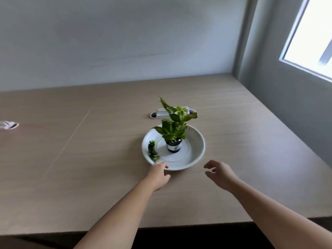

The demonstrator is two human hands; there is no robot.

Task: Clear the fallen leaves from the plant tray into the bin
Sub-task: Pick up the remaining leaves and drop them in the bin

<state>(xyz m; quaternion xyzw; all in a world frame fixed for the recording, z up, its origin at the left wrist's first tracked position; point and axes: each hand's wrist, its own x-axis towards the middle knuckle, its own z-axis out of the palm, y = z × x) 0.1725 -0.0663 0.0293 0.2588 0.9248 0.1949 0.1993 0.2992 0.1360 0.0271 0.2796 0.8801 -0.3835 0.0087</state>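
Note:
A round white plant tray point(195, 153) sits on the wooden table. A small dark pot point(173, 146) with a green leafy plant point(175, 125) stands in its middle. Several fallen green leaves point(152, 150) lie along the tray's left inner rim. My left hand point(159, 174) touches the tray's near left rim, fingers on the edge, just below the leaves. My right hand point(219, 172) hovers above the table right of the tray's near edge, fingers apart and empty. No bin is in view.
A white cable-port fitting point(167, 113) sits in the table behind the plant. Another white fitting point(8, 125) lies at the far left. A wall stands behind the table and a window point(312, 33) at the right. The table's near edge point(161, 226) runs below my forearms.

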